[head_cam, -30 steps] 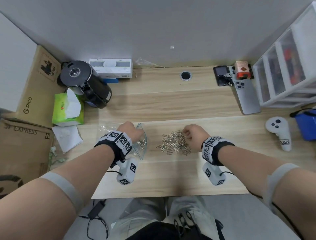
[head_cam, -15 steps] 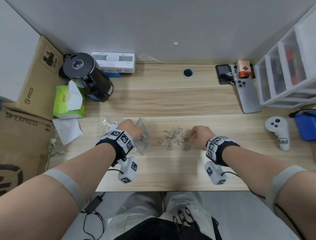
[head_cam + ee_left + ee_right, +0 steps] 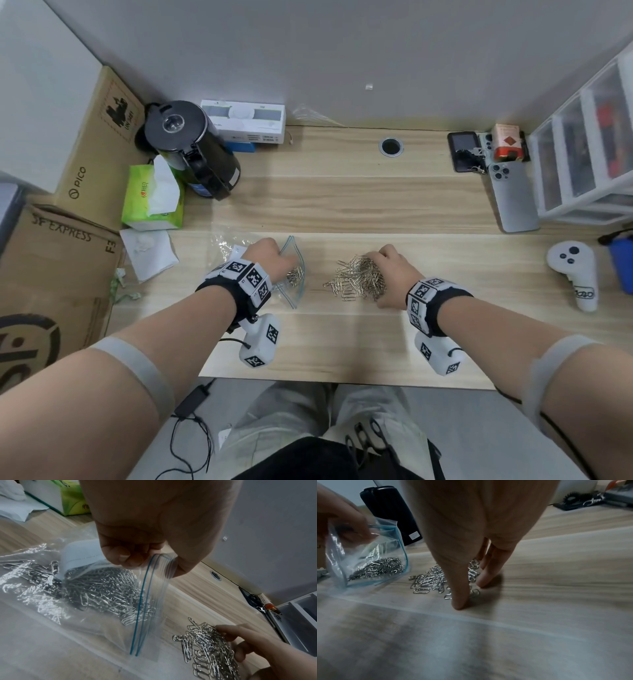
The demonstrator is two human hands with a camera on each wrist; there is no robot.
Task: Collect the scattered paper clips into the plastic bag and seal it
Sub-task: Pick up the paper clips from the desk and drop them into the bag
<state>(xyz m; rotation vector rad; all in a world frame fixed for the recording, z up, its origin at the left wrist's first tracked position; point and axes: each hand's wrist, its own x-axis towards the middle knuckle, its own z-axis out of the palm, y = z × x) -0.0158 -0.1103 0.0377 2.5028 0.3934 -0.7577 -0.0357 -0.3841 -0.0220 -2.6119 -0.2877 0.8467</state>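
Note:
A clear zip bag (image 3: 295, 291) with a blue seal strip lies left of centre on the wooden desk (image 3: 342, 205), its mouth facing right. My left hand (image 3: 282, 262) pinches the bag's upper lip and lifts it, so the mouth gapes. In the left wrist view, many silver clips (image 3: 102, 588) lie inside the bag (image 3: 150, 615) under my left hand (image 3: 142, 559). A loose paper clip pile (image 3: 356, 279) sits just right of the mouth. My right hand (image 3: 383, 270) stands on the pile's right side. In the right wrist view, thumb and straight fingers (image 3: 488, 574) touch the desk with clips (image 3: 433, 580) between them.
A black kettle (image 3: 191, 150), a green tissue box (image 3: 152, 198) and a white napkin (image 3: 147, 253) stand at the left. A phone (image 3: 513, 198), drawer unit (image 3: 589, 154) and white controller (image 3: 575, 274) are at the right. Cardboard boxes (image 3: 51, 274) flank the desk's left edge.
My right hand drew back to the right of the pile, then came down onto its right side with fingers spread. The left hand kept holding the bag's lip.

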